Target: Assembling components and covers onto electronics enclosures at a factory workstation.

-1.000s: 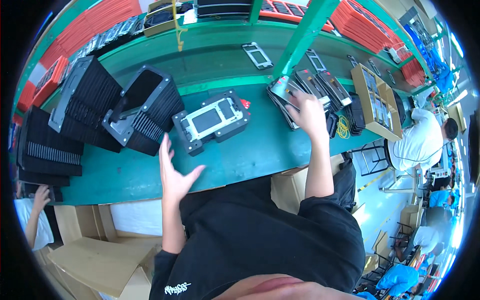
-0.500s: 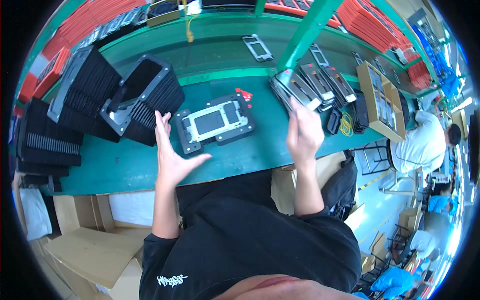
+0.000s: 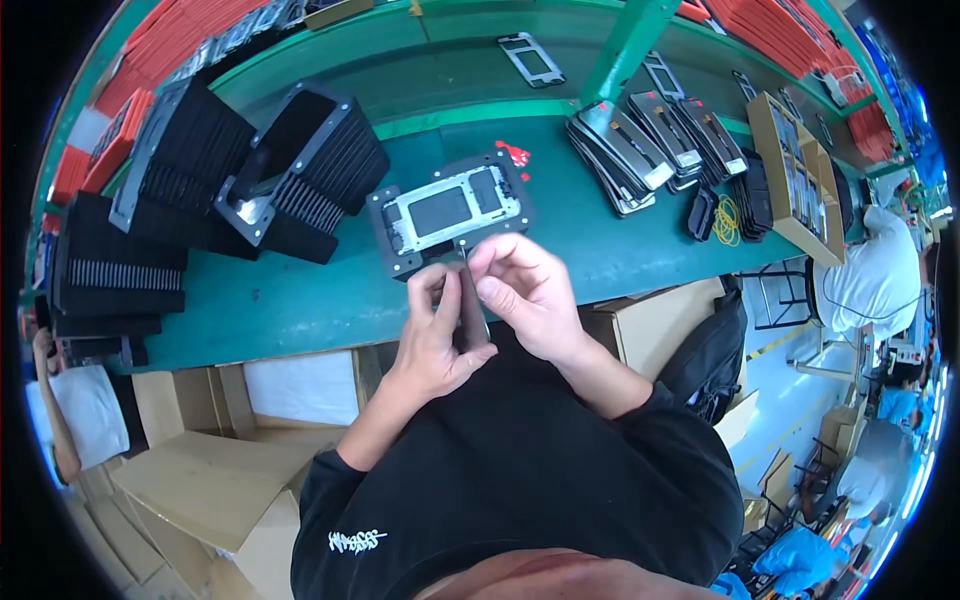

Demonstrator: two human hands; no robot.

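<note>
1. Panel, thin and dark, stands nearly edge-on to the view, between the two hands and in front of the person's chest.
2. The left hand grips it: fingertips press its left face near the upper end, and the thumb is near its lower end.
3. The right hand is at its other side, with thumb and fingers curled in close to the upper end. Whether they pinch the edge or only hover there, I cannot tell.
4. The black fixture lies just beyond both hands, on the side away from the body, with a silver frame resting in it.
5. The axes cross: the panel's visible long edge runs away from the body, while the frame's long axis runs left to right, rising slightly toward the right. The panel also stands on edge, where the frame lies nearly flat.
6. Both hands are near the fixture; the right one's upper fingers come closest to its near side in this view. Any height gap is hard to judge.
7. On the green table, stacked flat pieces lie well off to the right, and stacked black trays stand to the left of the fixture.
</note>
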